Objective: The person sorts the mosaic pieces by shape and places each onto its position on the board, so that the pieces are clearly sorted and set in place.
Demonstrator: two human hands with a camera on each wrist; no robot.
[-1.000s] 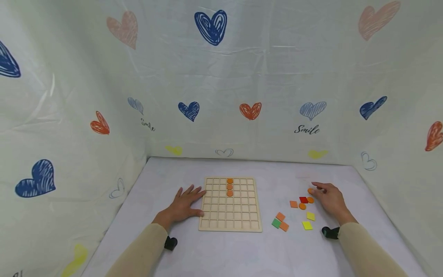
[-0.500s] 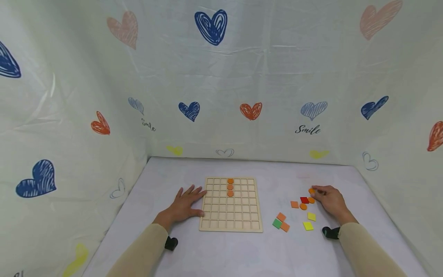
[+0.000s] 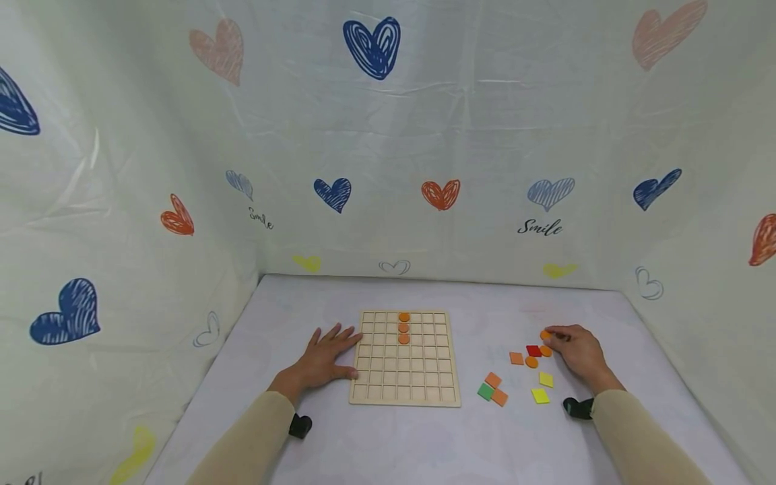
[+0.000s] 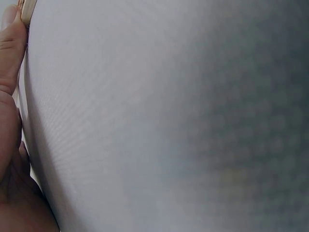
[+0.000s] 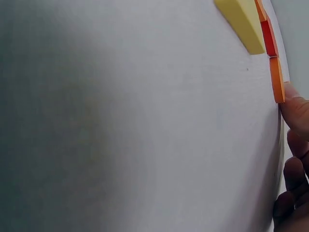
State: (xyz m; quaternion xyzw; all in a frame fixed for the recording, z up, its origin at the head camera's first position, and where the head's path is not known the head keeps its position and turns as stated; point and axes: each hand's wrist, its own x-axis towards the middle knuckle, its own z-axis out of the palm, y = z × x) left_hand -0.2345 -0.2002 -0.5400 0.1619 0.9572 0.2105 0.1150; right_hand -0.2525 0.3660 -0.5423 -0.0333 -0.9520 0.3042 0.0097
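A far orange disc [image 3: 545, 334], at the right of the frame, is pinched between the thumb and index finger of the right hand [image 3: 578, 350]; how firmly it is gripped cannot be told. Just below it, a red square [image 3: 533, 351] and a near orange disc [image 3: 546, 351] are set side by side, with a low orange disc [image 3: 531, 362] and a lone orange square [image 3: 516, 358] close by. Two yellow squares [image 3: 545, 379] are seen beneath these, and farther to the lower left two orange squares [image 3: 499, 397] are grouped with a green square [image 3: 485, 391]. All these loose pieces but the near orange disc are spread between the right hand and the gridded wooden board [image 3: 418, 405], which is laid right of centre. Three orange discs [image 3: 403, 328] are lined up in its middle column, from the top. Its left edge is touched by the left hand [image 3: 321, 358], whose fingers are spread wide. Beige sleeves [image 3: 242, 438] are worn, and black devices [image 3: 301, 426] are strapped at the wrists. Everything is laid on a pale tabletop [image 3: 388, 448], which is enclosed by a creased white curtain [image 3: 394, 135] printed with hearts and "Smile".
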